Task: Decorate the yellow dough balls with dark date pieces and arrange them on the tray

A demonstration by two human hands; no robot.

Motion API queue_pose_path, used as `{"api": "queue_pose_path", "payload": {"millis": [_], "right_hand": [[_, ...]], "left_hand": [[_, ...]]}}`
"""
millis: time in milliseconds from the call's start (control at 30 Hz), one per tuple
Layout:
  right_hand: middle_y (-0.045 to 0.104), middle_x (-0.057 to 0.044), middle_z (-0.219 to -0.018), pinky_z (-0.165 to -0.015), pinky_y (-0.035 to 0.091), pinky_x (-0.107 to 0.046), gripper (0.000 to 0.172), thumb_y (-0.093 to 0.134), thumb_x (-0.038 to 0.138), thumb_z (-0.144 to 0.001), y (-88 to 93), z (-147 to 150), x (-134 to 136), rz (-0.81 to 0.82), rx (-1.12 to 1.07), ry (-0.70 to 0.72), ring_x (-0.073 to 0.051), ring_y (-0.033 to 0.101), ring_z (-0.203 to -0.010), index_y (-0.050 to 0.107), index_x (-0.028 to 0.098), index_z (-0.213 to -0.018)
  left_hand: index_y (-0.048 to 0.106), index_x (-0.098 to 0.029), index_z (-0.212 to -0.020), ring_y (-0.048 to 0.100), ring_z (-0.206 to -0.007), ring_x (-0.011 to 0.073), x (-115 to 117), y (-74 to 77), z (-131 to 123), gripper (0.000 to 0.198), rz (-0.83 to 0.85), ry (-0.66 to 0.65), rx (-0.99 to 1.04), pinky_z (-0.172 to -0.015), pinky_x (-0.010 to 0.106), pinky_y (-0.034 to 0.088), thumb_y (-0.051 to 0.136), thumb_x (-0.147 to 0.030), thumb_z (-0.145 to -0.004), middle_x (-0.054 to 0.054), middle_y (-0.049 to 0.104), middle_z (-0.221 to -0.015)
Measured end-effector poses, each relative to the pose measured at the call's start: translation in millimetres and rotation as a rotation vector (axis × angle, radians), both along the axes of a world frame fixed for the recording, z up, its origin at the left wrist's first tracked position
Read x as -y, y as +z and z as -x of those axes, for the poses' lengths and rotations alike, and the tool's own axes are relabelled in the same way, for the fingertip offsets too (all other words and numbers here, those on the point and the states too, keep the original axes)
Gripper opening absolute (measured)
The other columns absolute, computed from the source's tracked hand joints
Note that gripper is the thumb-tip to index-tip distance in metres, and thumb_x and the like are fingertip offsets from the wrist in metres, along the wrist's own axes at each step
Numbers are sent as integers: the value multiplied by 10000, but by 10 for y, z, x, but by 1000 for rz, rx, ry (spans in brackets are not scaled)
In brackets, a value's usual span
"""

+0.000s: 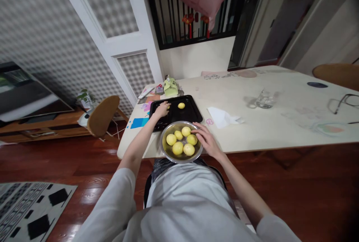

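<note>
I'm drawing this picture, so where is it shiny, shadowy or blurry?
In the head view, light gleams on the red-brown floor and the metal bowl; also in the head view, the glass has a grey shadow on its left on the table, and the checked wall looks soft and blurry.

Lemons point(177, 148) in bowl point(167, 150); tray point(182, 115) beyond

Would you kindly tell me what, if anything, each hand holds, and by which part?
Whether either grips is unclear: the left hand partly hides a round yellow lemon; the right hand reaches over the rim of the round silvery metal bowl.
</note>
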State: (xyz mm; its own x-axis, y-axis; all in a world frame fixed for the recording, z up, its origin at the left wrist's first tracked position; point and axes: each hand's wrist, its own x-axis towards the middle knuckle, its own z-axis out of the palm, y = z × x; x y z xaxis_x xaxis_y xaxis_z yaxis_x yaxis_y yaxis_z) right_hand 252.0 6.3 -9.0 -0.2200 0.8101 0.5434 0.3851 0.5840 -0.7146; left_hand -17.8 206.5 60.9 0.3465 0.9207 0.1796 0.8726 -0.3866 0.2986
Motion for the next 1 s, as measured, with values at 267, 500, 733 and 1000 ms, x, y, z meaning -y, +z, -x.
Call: {"api": "queue_pose_path", "payload": {"millis": [267,500,733,1000], "right_hand": [[616,-93,-1527,-1277,386,-551,446,408,519,-1101,-65,-19,-51,-7,-50,74,-278,506,-1491,766,276,-1206],[641,-74,-1497,-1247,421,-551,433,436,543,-1089,-87,-17,-71,2,-92,77,-294,556,-1435,783,296,-1166],[641,-73,-1493,-1217,456,-530,425,435,532,-1091,-87,-16,-64,-7,-85,67,-286,579,-1405,777,296,-1181],[641,-77,-1492,-1218,452,-528,429,435,540,-1090,-80,-30,-58,-3,-83,66,-282,577,-1406,774,288,-1164]], "left_hand": [[722,-133,-1126,668,-1092,290,51,13,-72,340,-54,32,50,-1057,471,546,634,19,-834,156,564,-1254],[705,-197,-1270,658,-1088,244,945,219,-103,353,-117,-304,304,-915,368,613,689,-179,-918,109,565,-1234],[633,-229,-1379,671,-1184,284,1936,127,-168,475,1,-467,362,-1027,430,581,731,-230,-914,118,679,-1308],[656,-240,-1349,658,-1266,307,2140,4,-193,388,-33,-379,407,-1110,478,529,690,-238,-963,121,694,-1345]]}}
